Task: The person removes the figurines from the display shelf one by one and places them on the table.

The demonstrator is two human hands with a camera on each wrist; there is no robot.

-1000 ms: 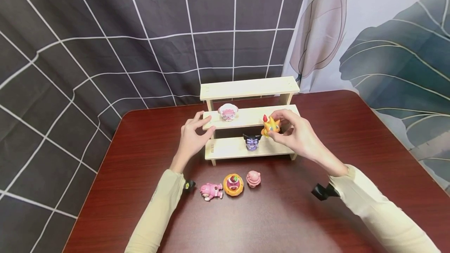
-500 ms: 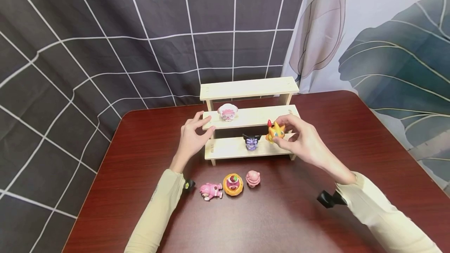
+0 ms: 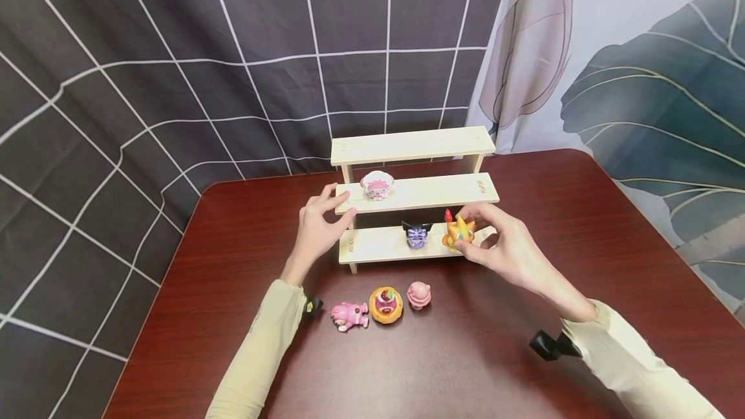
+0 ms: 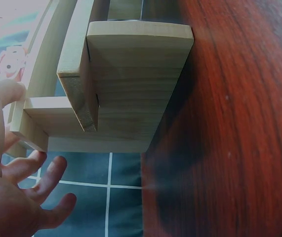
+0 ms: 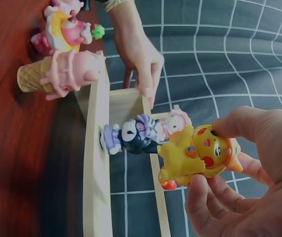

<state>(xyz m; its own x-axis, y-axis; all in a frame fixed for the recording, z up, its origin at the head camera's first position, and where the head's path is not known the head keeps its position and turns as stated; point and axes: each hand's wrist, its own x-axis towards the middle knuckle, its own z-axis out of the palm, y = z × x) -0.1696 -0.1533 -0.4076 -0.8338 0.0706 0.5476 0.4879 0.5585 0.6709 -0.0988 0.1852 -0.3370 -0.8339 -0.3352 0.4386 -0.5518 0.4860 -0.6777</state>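
Observation:
A pale wooden three-tier display shelf (image 3: 413, 145) stands on the table. My left hand (image 3: 319, 228) holds the left end of its middle tier, thumb and index finger at the board's edges, the other fingers spread in the left wrist view. In my right hand (image 3: 503, 247) is a yellow toy figurine (image 5: 200, 153) with an orange pointed hood and red-tipped tail, pinched between thumb and fingers. That figurine is close over the right part of the bottom tier. To its left stands a black-and-purple figurine (image 3: 416, 236). On the middle tier sits a pink-and-white figurine (image 3: 377, 186).
In front of the shelf, a pink figurine (image 3: 350, 317) lies on its side, beside an orange round figurine with a strawberry top (image 3: 386, 306) and a pink ice-cream-cone toy (image 3: 419, 295). Behind the dark red table (image 3: 233, 244) hangs a grid-patterned curtain (image 3: 244, 83).
My right hand has moved right and down with the yellow figurine, from in front of the middle tier to close over the bottom tier. The left hand has stayed put.

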